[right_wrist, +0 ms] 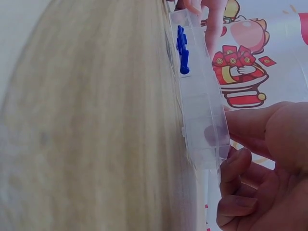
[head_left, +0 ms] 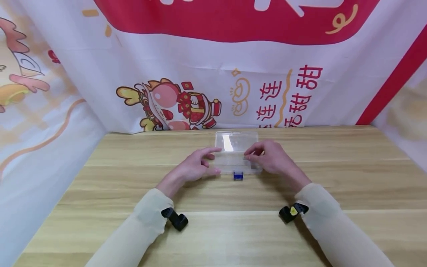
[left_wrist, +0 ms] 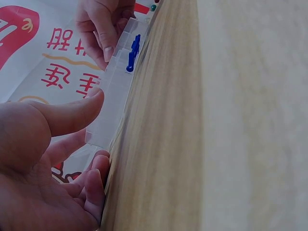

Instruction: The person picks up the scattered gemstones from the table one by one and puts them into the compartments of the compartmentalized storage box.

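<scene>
A clear plastic box point(head_left: 230, 159) lies on the table with its transparent lid point(head_left: 243, 141) raised at the back. A blue latch point(head_left: 238, 175) sits at its front edge. At the box's left end is my left hand point(head_left: 197, 165), thumb near the front corner and index finger near the hinge side, the other fingers loosely bent. My right hand point(head_left: 271, 157) reaches over the right part, thumb and index finger close together. In the right wrist view, a blurred fingertip shape shows through the box wall point(right_wrist: 202, 115). Whether those fingers pinch anything small is hidden.
The wooden table point(head_left: 227, 230) stretches around the box. A printed white and red cloth point(head_left: 200, 55) hangs behind and at the sides. Each sleeve carries a black wrist camera point(head_left: 176, 219). A small green thing point(left_wrist: 153, 7) shows past the box in the left wrist view.
</scene>
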`<state>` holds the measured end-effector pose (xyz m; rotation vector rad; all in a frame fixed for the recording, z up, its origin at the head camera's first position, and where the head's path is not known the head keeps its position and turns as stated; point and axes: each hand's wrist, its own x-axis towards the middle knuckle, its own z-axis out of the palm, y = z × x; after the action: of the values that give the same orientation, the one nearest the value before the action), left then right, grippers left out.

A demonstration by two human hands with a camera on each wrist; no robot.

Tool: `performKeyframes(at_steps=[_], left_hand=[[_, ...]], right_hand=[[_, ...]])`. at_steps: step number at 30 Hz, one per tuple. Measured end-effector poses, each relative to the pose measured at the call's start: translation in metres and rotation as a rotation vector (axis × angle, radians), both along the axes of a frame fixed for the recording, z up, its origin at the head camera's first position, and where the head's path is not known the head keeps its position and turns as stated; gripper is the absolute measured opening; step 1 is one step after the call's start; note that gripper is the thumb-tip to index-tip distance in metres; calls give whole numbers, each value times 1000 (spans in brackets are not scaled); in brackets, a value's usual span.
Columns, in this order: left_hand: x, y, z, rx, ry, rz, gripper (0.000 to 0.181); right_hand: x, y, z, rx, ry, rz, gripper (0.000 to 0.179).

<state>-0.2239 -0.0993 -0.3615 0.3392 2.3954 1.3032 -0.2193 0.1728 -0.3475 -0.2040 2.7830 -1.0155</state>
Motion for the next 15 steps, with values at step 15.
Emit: performKeyframes(at_steps=[15], left_hand=[[-1,2,1,-21,-3,10,68]], right_hand=[[1,1,1,17,5,2,19]])
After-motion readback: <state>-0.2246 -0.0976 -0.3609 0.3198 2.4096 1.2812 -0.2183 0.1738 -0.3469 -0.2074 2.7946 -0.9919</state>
